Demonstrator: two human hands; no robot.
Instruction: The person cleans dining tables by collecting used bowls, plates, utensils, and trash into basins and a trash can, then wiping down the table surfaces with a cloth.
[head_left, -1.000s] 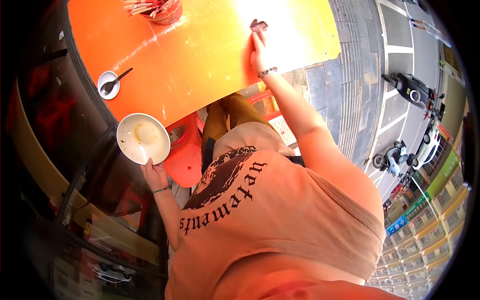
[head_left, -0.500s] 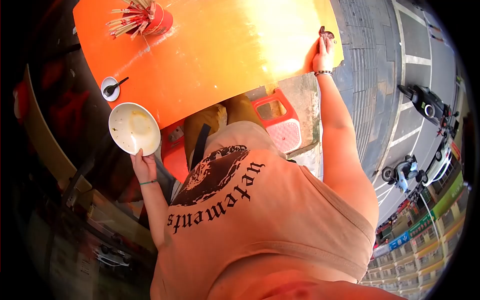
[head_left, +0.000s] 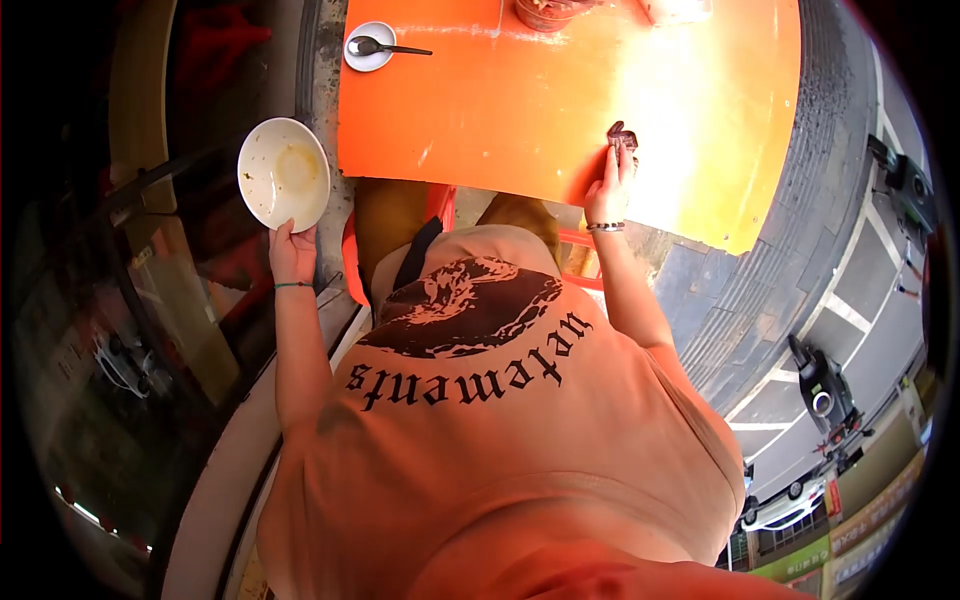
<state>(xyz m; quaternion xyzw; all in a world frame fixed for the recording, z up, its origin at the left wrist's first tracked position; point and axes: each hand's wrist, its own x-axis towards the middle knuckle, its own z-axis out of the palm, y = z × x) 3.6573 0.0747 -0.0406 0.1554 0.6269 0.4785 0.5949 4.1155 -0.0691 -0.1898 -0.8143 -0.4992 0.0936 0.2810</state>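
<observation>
My left hand (head_left: 292, 254) holds a white bowl (head_left: 262, 185) by its near rim, out past the table's left edge. The bowl is tilted so its inside shows, with a little yellowish liquid and a few bits in it. My right hand (head_left: 609, 192) rests on the orange table (head_left: 460, 130) with its fingers on a small, dark brown, glossy object (head_left: 622, 136). What kind of object it is, I cannot make out. A small white saucer (head_left: 360, 60) with a black spoon (head_left: 385, 47) across it sits at the table's left corner.
A red container (head_left: 548, 14) is cut off at the top, beside a pale, glare-washed item (head_left: 680, 10). A red stool (head_left: 352, 262) is under me. Paving and a road with a parked scooter (head_left: 825, 390) lie on the right.
The view has turned and shifted. My right hand has come inward from the table's right edge with the dark object. The bowl in my left hand now sits farther from the table edge.
</observation>
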